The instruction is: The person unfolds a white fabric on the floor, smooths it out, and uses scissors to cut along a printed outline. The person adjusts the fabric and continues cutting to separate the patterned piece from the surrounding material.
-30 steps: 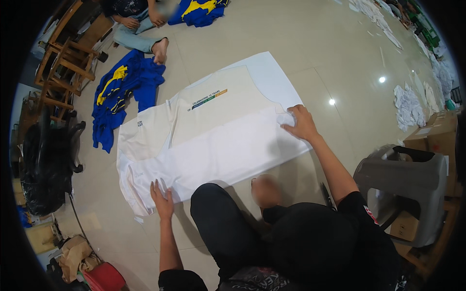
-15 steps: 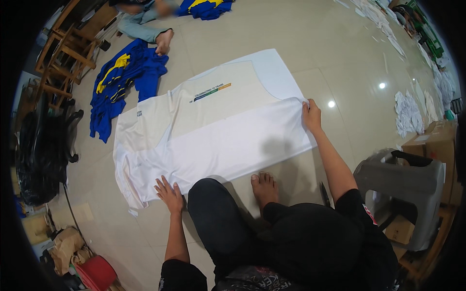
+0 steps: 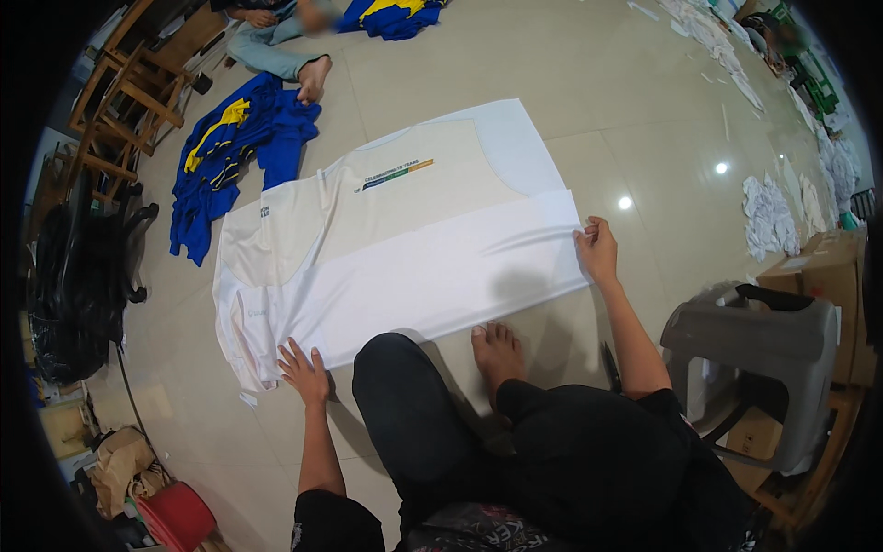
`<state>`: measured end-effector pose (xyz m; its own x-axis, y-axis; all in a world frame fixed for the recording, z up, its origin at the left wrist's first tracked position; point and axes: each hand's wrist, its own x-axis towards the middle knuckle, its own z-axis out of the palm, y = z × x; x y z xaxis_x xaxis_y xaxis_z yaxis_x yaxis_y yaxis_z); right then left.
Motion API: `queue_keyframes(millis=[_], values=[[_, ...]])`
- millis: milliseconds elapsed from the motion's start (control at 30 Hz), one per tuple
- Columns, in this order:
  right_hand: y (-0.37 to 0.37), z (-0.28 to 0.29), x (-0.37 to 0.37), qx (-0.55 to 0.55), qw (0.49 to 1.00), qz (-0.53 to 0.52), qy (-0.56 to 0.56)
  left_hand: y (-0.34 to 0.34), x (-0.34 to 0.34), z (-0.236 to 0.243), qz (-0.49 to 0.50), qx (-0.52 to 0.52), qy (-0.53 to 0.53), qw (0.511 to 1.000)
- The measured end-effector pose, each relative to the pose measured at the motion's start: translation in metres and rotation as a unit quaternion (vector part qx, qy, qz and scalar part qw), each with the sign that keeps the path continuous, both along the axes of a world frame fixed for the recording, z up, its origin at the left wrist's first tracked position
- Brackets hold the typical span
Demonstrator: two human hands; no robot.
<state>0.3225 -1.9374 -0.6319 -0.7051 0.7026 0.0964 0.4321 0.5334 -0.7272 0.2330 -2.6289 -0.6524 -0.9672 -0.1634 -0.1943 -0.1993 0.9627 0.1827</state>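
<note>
Both hands (image 3: 303,371) (image 3: 598,250) flat on white shirt's (image 3: 414,267) opposite ends

- A white shirt (image 3: 395,248) lies flat on the pale tiled floor, spread lengthwise from left to right.
- Its near long edge is folded up over the body, making a smooth white band across the near half.
- A small coloured stripe mark shows on the far, unfolded part.
</note>
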Motion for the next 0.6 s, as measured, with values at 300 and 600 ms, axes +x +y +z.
queue_keyframes(millis=[300, 600], values=[[-0.003, -0.007, 0.033, 0.014, 1.000, 0.009, 0.000, 0.018, 0.052, -0.008, -0.007, 0.016, 0.088, 0.996], [0.012, -0.015, 0.024, -0.046, 0.996, 0.029, -0.068, 0.038, 0.073, -0.006, 0.070, 0.048, 0.183, 0.979]])
